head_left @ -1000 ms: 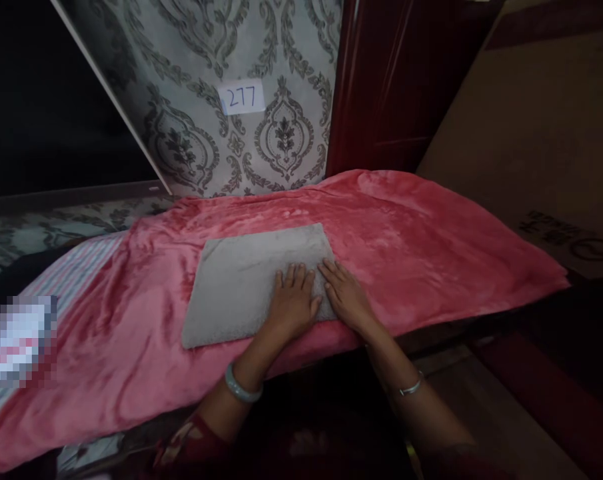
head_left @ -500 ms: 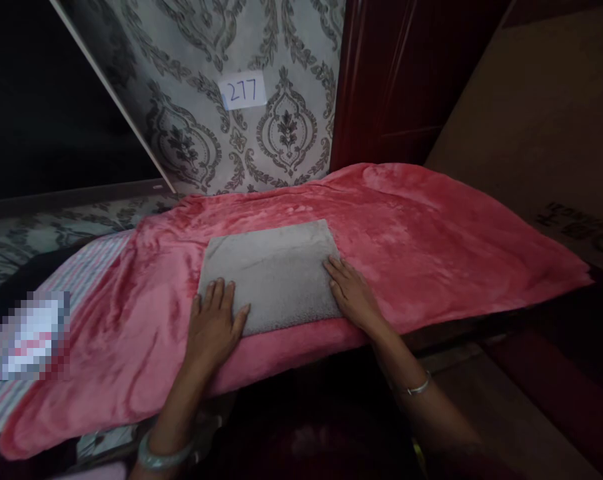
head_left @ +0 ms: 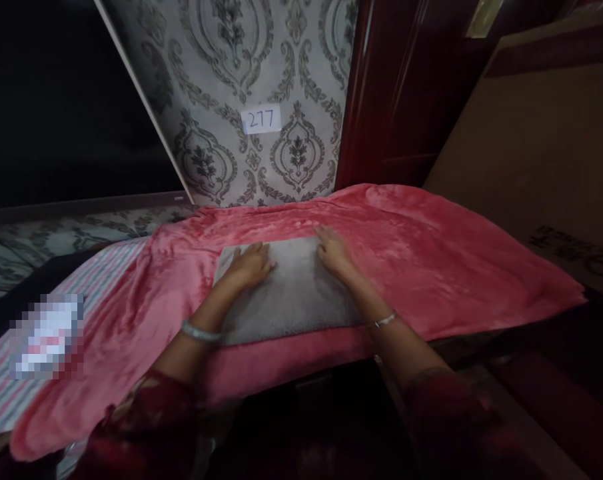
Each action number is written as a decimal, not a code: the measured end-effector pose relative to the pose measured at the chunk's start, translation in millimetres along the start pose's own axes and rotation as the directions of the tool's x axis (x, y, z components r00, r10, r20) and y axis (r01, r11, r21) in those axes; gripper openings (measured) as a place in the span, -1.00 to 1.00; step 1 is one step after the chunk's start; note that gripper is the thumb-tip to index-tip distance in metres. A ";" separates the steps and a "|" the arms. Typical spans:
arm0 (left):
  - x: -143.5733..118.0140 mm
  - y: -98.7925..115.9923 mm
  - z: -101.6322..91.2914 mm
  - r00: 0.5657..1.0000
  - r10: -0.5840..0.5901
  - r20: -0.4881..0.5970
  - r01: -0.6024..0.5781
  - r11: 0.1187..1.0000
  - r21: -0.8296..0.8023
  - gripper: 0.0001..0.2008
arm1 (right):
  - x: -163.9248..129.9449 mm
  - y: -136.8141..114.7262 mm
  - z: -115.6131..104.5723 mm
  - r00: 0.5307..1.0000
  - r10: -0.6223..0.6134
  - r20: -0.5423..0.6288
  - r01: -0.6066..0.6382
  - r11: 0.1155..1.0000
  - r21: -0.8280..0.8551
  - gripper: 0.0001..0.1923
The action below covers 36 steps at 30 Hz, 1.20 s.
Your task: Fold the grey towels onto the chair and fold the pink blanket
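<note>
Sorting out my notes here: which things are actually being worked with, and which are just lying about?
In use: grey towel; left hand and right hand at its far corners; pink blanket beneath.
Lying about: striped cloth; paper label 277; cardboard box.

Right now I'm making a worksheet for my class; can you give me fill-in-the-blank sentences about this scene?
1. Both hands rest on a grey ____.
2. The towel lies on a ____ blanket.
3. The paper label on the wall reads ____.
4. The left hand and right hand lie ____, palms down.

Missing: towel; pink; 277; flat
</note>
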<state>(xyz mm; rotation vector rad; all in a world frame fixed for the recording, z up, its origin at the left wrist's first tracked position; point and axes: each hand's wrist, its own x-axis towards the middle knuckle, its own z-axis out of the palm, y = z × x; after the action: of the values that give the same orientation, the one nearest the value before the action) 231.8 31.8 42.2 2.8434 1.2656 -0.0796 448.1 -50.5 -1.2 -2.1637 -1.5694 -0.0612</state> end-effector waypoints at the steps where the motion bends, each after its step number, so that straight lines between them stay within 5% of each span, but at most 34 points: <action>1: 12.8 2.3 -0.2 1.000 0.003 0.016 -0.003 1.000 0.003 -0.40 | 8.4 -7.6 3.8 0.999 0.028 0.027 -0.027 0.999 -0.018 -0.37; 4: 35.1 2.7 15.8 1.000 -0.023 0.017 0.023 1.000 0.006 -0.40 | 15.2 -18.4 23.4 0.992 0.080 0.100 -0.071 0.994 -0.087 -0.46; 10: 36.5 -4.2 61.6 0.990 -0.060 -0.129 0.059 0.998 -0.015 -0.35 | 2.8 -7.7 48.8 0.988 0.059 0.141 -0.037 0.987 -0.159 -0.46; 20: 37.9 -60.6 55.0 0.949 -0.312 -0.051 0.306 0.947 -0.099 -0.32 | 3.3 -6.2 49.8 0.989 0.061 0.134 -0.037 0.984 -0.174 -0.44; 27: 35.0 -93.0 57.5 0.965 -0.260 -0.036 0.250 0.951 -0.180 -0.40 | 1.9 -4.3 50.9 0.993 0.043 0.107 -0.025 0.987 -0.162 -0.45; 33: 13.9 -81.4 39.4 0.942 -0.328 -0.079 0.316 0.939 -0.136 -0.35 | 1.6 -2.2 51.7 0.994 0.047 0.103 -0.030 0.986 -0.163 -0.43; 36: -10.6 -62.0 42.5 0.960 -0.187 -0.207 0.179 0.982 -0.061 -0.33 | 1.6 -1.7 52.1 0.995 0.038 0.093 -0.023 0.987 -0.156 -0.43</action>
<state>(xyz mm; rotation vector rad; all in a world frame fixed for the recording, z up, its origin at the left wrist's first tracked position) 177.2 63.4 0.1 2.7516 1.5482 0.2500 435.1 -28.3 -46.6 -2.3415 -1.6321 -0.0734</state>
